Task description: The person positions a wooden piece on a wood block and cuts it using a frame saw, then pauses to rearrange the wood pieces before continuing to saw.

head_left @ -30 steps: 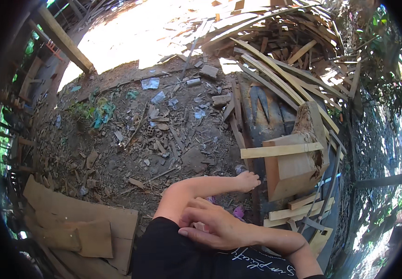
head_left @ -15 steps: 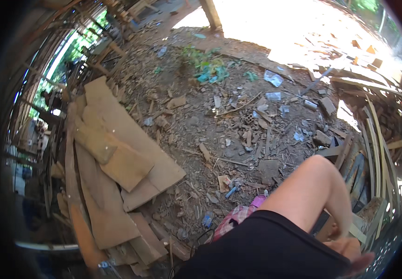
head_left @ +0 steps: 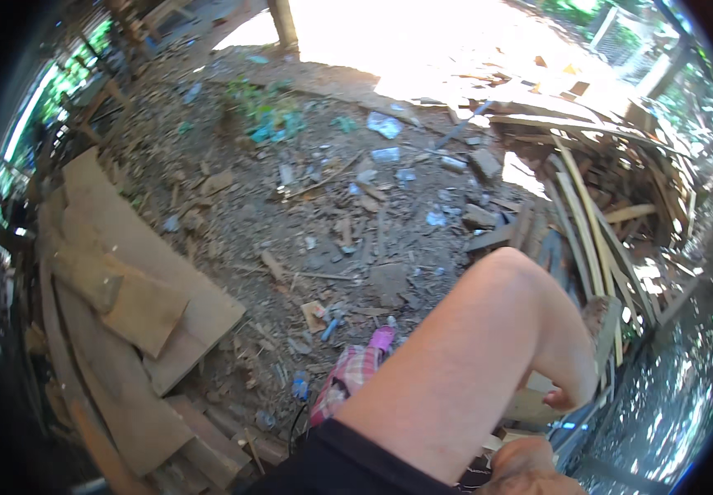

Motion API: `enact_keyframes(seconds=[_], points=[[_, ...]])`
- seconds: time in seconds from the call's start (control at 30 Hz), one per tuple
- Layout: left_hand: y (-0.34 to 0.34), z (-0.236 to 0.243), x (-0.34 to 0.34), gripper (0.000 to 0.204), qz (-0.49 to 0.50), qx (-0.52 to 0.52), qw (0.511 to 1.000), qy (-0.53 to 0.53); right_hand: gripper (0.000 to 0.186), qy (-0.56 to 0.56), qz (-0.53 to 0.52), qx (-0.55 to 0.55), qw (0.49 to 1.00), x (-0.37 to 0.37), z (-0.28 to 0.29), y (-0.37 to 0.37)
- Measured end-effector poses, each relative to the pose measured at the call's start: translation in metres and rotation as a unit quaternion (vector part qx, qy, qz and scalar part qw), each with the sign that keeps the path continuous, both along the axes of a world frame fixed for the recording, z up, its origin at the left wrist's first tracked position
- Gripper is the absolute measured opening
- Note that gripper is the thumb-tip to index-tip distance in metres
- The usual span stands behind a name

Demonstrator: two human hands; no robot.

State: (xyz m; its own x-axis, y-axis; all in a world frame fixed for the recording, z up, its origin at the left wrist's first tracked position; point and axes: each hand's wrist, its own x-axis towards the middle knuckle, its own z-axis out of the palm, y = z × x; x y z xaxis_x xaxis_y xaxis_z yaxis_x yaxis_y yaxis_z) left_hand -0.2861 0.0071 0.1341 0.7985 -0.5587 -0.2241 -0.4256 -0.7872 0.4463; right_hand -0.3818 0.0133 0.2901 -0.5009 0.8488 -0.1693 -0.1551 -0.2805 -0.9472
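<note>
One wooden block (head_left: 530, 406) sits toward the near end of the dark surface (head_left: 540, 227), partly hidden by the person's bent left forearm; its rough, hollowed top (head_left: 602, 318) shows past the arm. Half a second ago that pale face was barely to be seen; now it's plain beneath the arm. The left hand (head_left: 571, 394) hangs just beside it, fingers curled in, though I can't tell whether they hold anything. What looks like the right hand (head_left: 530, 469) is cut off low down, so I can't say how wide it is; a second ago it lay on the left upper arm.

The view has swung a little to the right since the last glimpse, bringing in more of the scrap-wood heap (head_left: 630, 213) by the surface's right edge. At least two long pale strips (head_left: 581, 202) lean there. On the dirt floor (head_left: 249, 210) I count one pink plaid cloth (head_left: 355, 371), one green plant clump (head_left: 249, 107), one post (head_left: 283, 25) at the far edge and at least three broad boards (head_left: 177, 285) stacked left.
</note>
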Motion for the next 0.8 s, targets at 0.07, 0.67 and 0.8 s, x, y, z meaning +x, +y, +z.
enact_keyframes(seconds=[0.07,0.67,0.8], points=[[-0.009,0.006,0.003,0.03,-0.011,0.024,1.0,0.011,0.029,0.007,-0.005,0.014,1.0,-0.002,0.002,-0.007],[-0.084,0.095,0.047,0.03,-0.06,0.177,0.981,0.053,0.031,0.071,-0.128,0.092,0.985,0.009,0.019,-0.075],[-0.061,0.127,0.029,0.029,-0.058,0.237,0.969,0.031,0.032,0.063,-0.151,0.115,0.98,0.018,0.034,-0.066]])
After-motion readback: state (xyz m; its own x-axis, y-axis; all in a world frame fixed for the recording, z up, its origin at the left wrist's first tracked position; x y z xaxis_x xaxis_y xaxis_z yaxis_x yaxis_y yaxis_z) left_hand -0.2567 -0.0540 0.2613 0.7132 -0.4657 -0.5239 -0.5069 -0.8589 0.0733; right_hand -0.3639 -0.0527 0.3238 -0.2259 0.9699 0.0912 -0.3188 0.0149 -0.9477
